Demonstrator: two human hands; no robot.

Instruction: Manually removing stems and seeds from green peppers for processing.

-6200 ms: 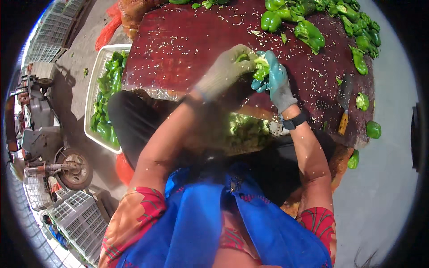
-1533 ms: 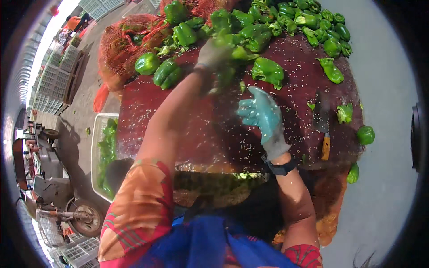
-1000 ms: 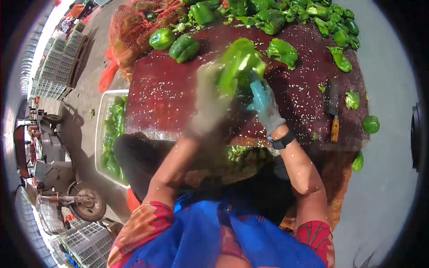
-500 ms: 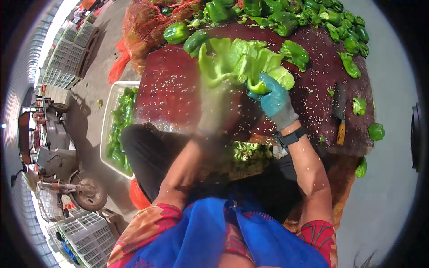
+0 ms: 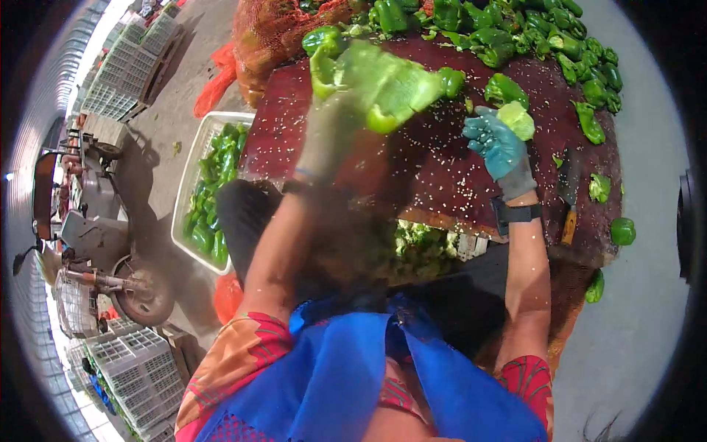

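Observation:
A large green bell pepper (image 5: pixel 401 85), torn open with its pale inner wall showing, is held up over the left part of the dark red board. My left hand (image 5: pixel 328 136), in a glove and smeared by motion, has hold of its left side. To the right, my right hand (image 5: pixel 497 144) in a teal-and-grey glove is closed on a pale green pepper piece (image 5: pixel 518 120). Just beyond that hand lies another green pepper (image 5: pixel 506 90). A knife (image 5: pixel 568 188) with a wooden handle rests to the right of my right wrist.
Scattered pale seeds dot the red board (image 5: pixel 434 166). Heaped green peppers (image 5: pixel 545 33) fill its far right, beside an orange mesh sack (image 5: pixel 269 44). A white crate (image 5: pixel 179 214) of peppers stands at the left, with a three-wheeled vehicle (image 5: pixel 96 228) beyond. Pepper scraps (image 5: pixel 423 243) lie below the near edge.
My hands have moved apart: the left lifts the torn pepper up and away, while the right has shifted right with the pale piece. The whole view has shifted slightly.

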